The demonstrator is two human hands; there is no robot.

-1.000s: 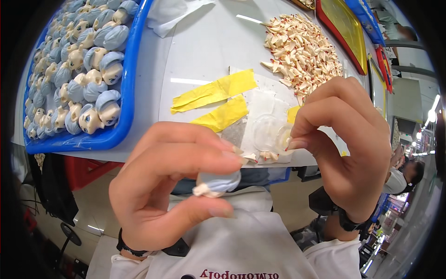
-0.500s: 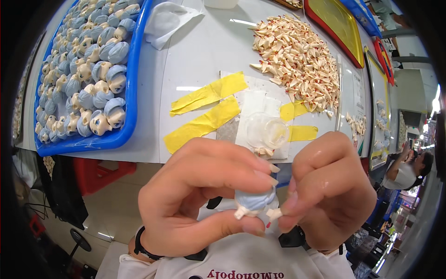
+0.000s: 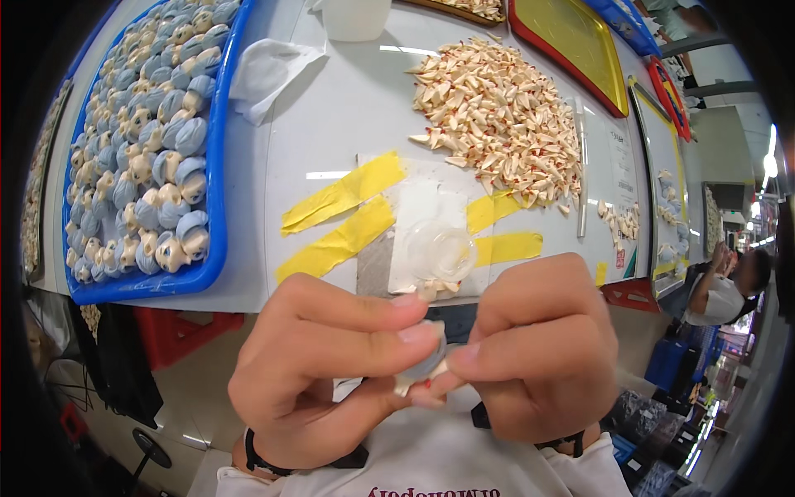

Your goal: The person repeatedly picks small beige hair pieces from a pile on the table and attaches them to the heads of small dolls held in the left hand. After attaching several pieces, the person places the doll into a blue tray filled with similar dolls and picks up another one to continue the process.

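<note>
Head view: a small pale blue-grey piece with cream and red tips is pinched close to the chest between the left hand and the right hand, both clenched on it. Just beyond, a clear round cup sits on a white sheet taped with yellow strips. Cream pointed parts are heaped further back, and a blue tray of blue-and-cream figures lies to the left.

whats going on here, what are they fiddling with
A person holds a small blue-and-cream toy piece pinched between the left hand and right hand, close to the body. On the white table sit a blue tray of similar pieces, a pile of small cream parts and yellow tape strips.
</note>
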